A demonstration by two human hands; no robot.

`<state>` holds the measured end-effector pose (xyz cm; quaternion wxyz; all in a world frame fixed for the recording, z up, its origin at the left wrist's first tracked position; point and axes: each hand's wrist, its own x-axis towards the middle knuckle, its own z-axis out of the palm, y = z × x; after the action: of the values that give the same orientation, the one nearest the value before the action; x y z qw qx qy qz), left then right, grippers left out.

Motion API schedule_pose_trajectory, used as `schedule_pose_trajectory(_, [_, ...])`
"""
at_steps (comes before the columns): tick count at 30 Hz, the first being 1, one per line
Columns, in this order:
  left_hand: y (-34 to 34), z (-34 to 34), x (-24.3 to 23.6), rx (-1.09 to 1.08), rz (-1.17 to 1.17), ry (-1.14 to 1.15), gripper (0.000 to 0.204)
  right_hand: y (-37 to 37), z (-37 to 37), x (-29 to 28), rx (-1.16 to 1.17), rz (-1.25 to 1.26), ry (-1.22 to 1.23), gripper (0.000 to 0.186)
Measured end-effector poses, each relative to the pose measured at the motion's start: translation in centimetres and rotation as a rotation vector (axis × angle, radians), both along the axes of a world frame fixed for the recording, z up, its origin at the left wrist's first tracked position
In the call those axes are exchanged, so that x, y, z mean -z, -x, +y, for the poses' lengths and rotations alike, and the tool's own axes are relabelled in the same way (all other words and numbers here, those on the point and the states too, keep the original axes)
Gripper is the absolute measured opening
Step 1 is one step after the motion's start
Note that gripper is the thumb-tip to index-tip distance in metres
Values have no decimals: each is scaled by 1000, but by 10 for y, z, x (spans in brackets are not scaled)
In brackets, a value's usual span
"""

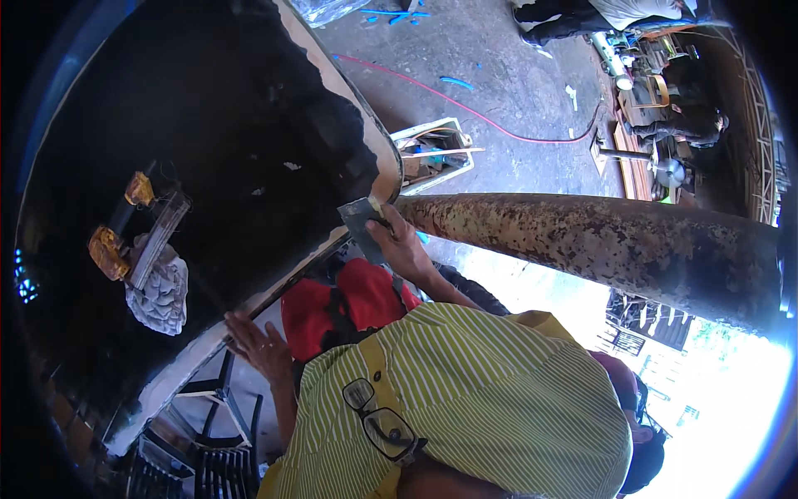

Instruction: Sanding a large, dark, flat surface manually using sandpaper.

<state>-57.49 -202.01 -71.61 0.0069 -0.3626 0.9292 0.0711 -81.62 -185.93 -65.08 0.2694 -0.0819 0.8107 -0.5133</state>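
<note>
A dark, glossy black table top (224, 150) with a ragged pale border fills the left side. My right hand (401, 248) grips a flat grey rectangular sheet (361, 226), stiff-looking, at the table's near right corner. The sheet lies over the pale edge; whether it is a scraper or abrasive paper I cannot tell. My left hand (260, 348) rests on the near edge with its fingers stretched out and holds nothing. Left on the top lie a crumpled whitish cloth (160, 291), a flat greyish strip (160, 237) and an amber-coloured lumpy piece (108, 253).
A rusty, peeling column (582, 241) runs close by on the right. Beyond the corner stands a box of scraps (432, 154), with a red hose (499, 133) across the concrete floor. Dark chairs (216, 424) stand below the near edge. Other people (686, 125) are farther off.
</note>
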Motion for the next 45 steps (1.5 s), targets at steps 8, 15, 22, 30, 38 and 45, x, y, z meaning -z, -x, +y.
schedule_pose_trajectory(8, [7,0,-7,-271,98,49,53,-5,-12,5,-240,141,-43,22])
schedule_pose_trajectory(15, [82,19,-79,-54,517,-1064,35,-22,-52,-13,-327,-50,124,28])
schedule_pose_trajectory(22, [86,3,-82,-82,496,-986,26,-43,-66,-8,-193,56,125,30])
schedule_pose_trajectory(30, [20,-13,-51,-68,531,-1052,34,-97,-96,1,-277,96,77,20])
schedule_pose_trajectory(38, [-26,-50,-19,-232,158,-127,59,-66,-136,1,59,-444,359,22])
schedule_pose_trajectory(45, [-19,3,-9,132,400,-375,52,-61,-157,31,-1028,708,-123,42])
